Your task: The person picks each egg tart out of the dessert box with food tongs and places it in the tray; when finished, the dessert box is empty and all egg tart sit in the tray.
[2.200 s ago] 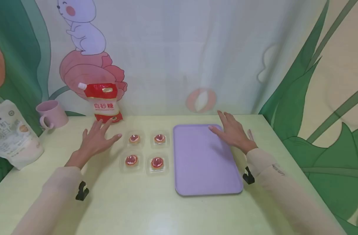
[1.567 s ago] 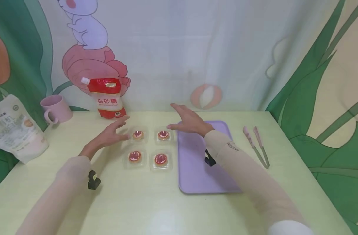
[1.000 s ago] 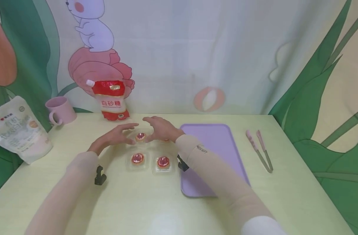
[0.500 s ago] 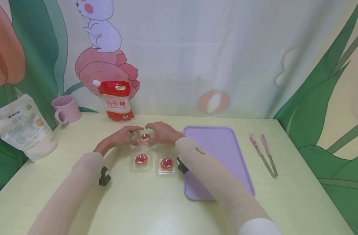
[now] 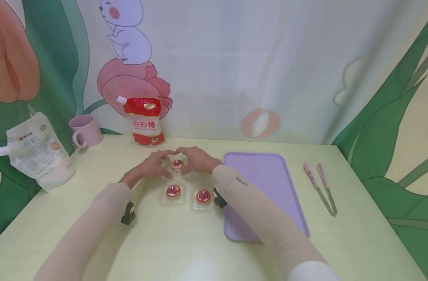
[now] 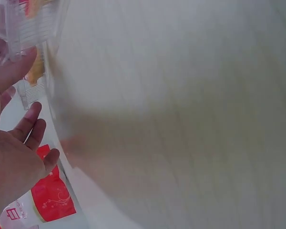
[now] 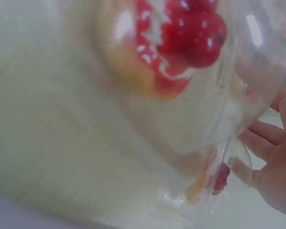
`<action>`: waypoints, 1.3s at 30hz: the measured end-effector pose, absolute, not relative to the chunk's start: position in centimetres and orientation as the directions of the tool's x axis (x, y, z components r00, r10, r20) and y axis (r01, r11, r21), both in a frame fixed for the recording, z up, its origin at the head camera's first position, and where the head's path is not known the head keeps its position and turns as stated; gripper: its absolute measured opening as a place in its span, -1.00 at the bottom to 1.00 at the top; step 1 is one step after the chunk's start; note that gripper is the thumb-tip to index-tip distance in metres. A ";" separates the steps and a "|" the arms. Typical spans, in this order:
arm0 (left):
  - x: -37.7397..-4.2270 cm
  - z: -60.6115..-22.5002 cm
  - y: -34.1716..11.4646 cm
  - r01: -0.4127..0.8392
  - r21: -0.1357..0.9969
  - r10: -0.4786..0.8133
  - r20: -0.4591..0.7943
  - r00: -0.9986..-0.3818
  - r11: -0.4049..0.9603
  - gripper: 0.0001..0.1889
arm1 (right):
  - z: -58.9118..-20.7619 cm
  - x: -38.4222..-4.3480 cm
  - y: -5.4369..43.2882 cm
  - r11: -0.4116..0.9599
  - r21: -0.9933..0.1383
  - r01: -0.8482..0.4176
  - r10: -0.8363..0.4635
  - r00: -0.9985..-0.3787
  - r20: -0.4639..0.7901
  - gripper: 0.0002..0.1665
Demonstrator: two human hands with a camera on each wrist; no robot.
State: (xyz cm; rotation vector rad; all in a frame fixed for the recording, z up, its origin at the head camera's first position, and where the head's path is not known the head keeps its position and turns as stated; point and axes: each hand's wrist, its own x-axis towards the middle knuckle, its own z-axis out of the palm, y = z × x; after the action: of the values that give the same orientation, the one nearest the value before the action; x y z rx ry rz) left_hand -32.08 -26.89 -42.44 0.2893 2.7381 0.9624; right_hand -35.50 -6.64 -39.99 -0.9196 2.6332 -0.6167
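Both hands meet around a clear plastic box with a small red-topped tart (image 5: 177,164) inside, at the back left of the group. My left hand (image 5: 154,164) grips its left side, thumb near the front edge and fingers at the back. My right hand (image 5: 198,160) holds the right side in the same way and hides the box behind it. Two more boxed tarts, a left one (image 5: 173,191) and a right one (image 5: 203,196), sit in front. The left wrist view shows the left thumb (image 6: 16,71) right at clear plastic; the right wrist view shows a tart (image 7: 162,47) close up.
A purple tray (image 5: 266,175) lies under the right forearm. Pink-handled tongs (image 5: 321,189) rest to its right. At the back left stand a red sugar pouch (image 5: 145,121), a pink mug (image 5: 86,130) and a white spouted pouch (image 5: 40,152).
My right hand has come left from over the tray, and my left hand has moved right. Both have closed in on the back-left box. The head view has turned slightly left.
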 end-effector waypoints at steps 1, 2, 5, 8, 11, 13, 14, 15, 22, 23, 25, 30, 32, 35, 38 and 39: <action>-32.1 -42.5 -26.8 0.116 0.626 0.259 -0.141 -0.956 0.771 -0.16 | -40.1 -35.5 -6.7 0.705 -0.476 -0.525 -0.645 -0.755 -0.123 -0.10; -32.0 -42.6 -26.8 0.125 0.619 0.261 -0.135 -0.956 0.776 -0.15 | -40.1 -35.5 -6.7 0.704 -0.469 -0.533 -0.649 -0.751 -0.120 -0.09; -32.0 -42.9 -26.7 0.149 0.591 0.262 -0.110 -0.959 0.793 -0.15 | -40.3 -35.5 -6.8 0.702 -0.458 -0.546 -0.655 -0.747 -0.114 -0.07; -31.9 -42.9 -26.6 0.167 0.579 0.261 -0.083 -0.962 0.798 -0.16 | -40.3 -35.4 -6.9 0.703 -0.466 -0.537 -0.649 -0.753 -0.111 -0.06; -32.0 -42.9 -26.6 0.175 0.585 0.261 -0.066 -0.963 0.792 -0.18 | -40.2 -35.4 -7.0 0.704 -0.455 -0.545 -0.651 -0.752 -0.106 -0.06; -32.0 -42.9 -26.6 0.177 0.596 0.263 -0.059 -0.963 0.784 -0.19 | -40.2 -35.4 -7.0 0.702 -0.442 -0.558 -0.658 -0.746 -0.103 -0.07; -32.0 -42.9 -26.7 0.178 0.603 0.265 -0.057 -0.963 0.778 -0.19 | -40.2 -35.5 -7.0 0.701 -0.436 -0.564 -0.662 -0.743 -0.102 -0.07; -32.0 -42.9 -26.7 0.180 0.608 0.269 -0.057 -0.962 0.773 -0.18 | -40.2 -35.5 -7.0 0.702 -0.434 -0.565 -0.662 -0.742 -0.104 -0.08; -32.1 -43.2 -26.6 0.207 0.576 0.292 -0.058 -0.955 0.791 -0.12 | -40.4 -35.6 -7.0 0.692 -0.454 -0.560 -0.671 -0.732 -0.120 -0.07; -32.2 -43.2 -26.7 0.212 0.566 0.294 -0.057 -0.954 0.797 -0.12 | -40.4 -35.6 -7.1 0.687 -0.457 -0.565 -0.676 -0.727 -0.119 -0.07; -32.2 -43.2 -26.8 0.212 0.551 0.292 -0.061 -0.954 0.807 -0.12 | -40.4 -35.4 -7.2 0.680 -0.462 -0.569 -0.683 -0.721 -0.118 -0.07; -32.3 -43.5 -27.0 0.201 0.550 0.281 -0.063 -0.958 0.811 -0.14 | -40.7 -35.1 -7.5 0.680 -0.463 -0.569 -0.680 -0.726 -0.107 -0.05; -32.2 -43.6 -27.1 0.197 0.552 0.276 -0.062 -0.959 0.810 -0.15 | -40.8 -35.0 -7.6 0.683 -0.460 -0.568 -0.678 -0.727 -0.109 -0.05; -32.2 -43.6 -27.1 0.181 0.559 0.263 -0.070 -0.962 0.810 -0.15 | -40.7 -35.0 -7.6 0.679 -0.461 -0.571 -0.684 -0.721 -0.113 -0.06; -32.2 -43.4 -27.1 0.169 0.566 0.256 -0.077 -0.964 0.807 -0.15 | -40.4 -34.9 -7.5 0.673 -0.465 -0.576 -0.691 -0.713 -0.117 -0.08; -32.2 -43.4 -27.0 0.162 0.569 0.251 -0.081 -0.965 0.806 -0.16 | -40.3 -34.9 -7.4 0.674 -0.467 -0.572 -0.690 -0.714 -0.121 -0.08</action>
State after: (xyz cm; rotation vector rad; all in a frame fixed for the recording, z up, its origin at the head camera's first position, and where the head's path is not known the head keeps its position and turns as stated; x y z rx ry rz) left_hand -32.22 -27.04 -43.36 0.3264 2.8399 0.8735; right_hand -34.93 -7.43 -40.29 -1.0062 2.6026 -0.5827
